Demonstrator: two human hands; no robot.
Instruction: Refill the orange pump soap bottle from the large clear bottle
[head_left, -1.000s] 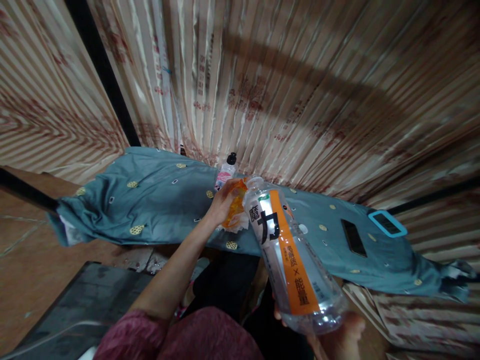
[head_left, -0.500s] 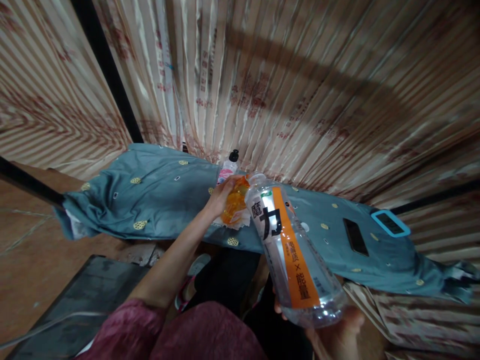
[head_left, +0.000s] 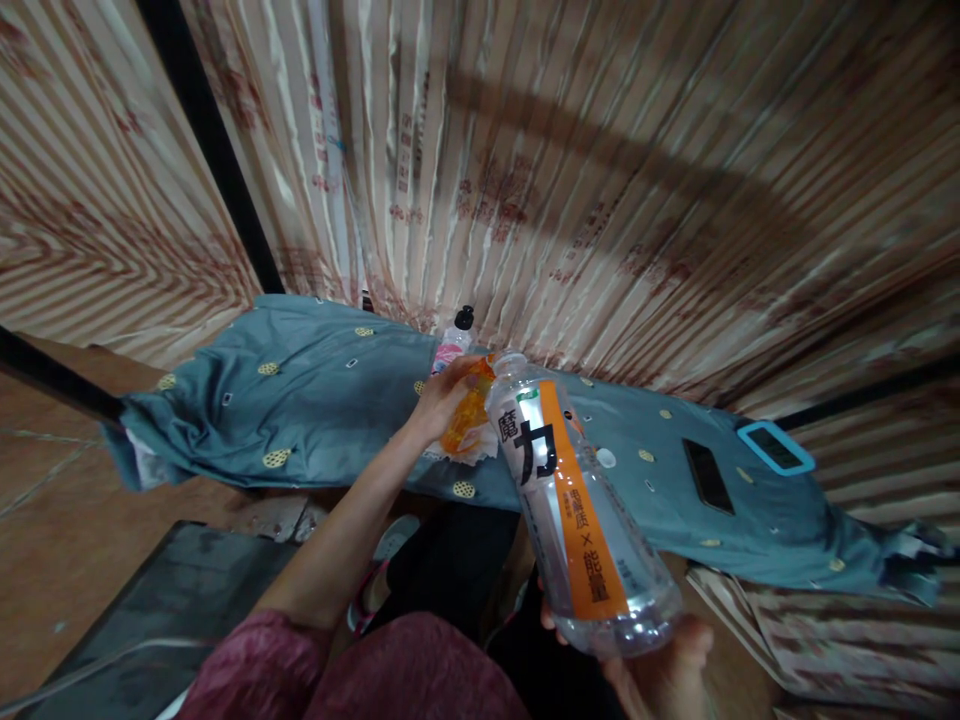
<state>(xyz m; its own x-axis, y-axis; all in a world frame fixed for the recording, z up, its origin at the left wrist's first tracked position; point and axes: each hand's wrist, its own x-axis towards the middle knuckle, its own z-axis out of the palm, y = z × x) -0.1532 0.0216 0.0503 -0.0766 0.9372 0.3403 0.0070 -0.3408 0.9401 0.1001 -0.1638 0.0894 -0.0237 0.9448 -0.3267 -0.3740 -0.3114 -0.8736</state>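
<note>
My right hand (head_left: pixel 667 660) is closed round the base of a large clear plastic bottle (head_left: pixel 577 510) with an orange and silver label. The bottle is tilted, its uncapped mouth pointing away from me. Against that mouth is the rim of an orange transparent cup (head_left: pixel 471 410), which my left hand (head_left: pixel 442 400) grips from the left. Whether liquid passes between them I cannot tell. Under the cup lies a crumpled white tissue (head_left: pixel 480 448). Just behind my left hand stands a small clear bottle (head_left: pixel 454 340) with a pink label and black cap.
A green patterned cloth (head_left: pixel 315 400) covers the narrow table. Toward its right lie a dark phone (head_left: pixel 707 475) and a blue-framed device (head_left: pixel 776 447). A white round cap (head_left: pixel 606 458) lies beside the large bottle. Black poles (head_left: pixel 210 150) and a striped curtain (head_left: pixel 562 180) border the table.
The view has shifted slightly. Both hands keep their hold, and the large bottle stays tilted with its mouth at the cup.
</note>
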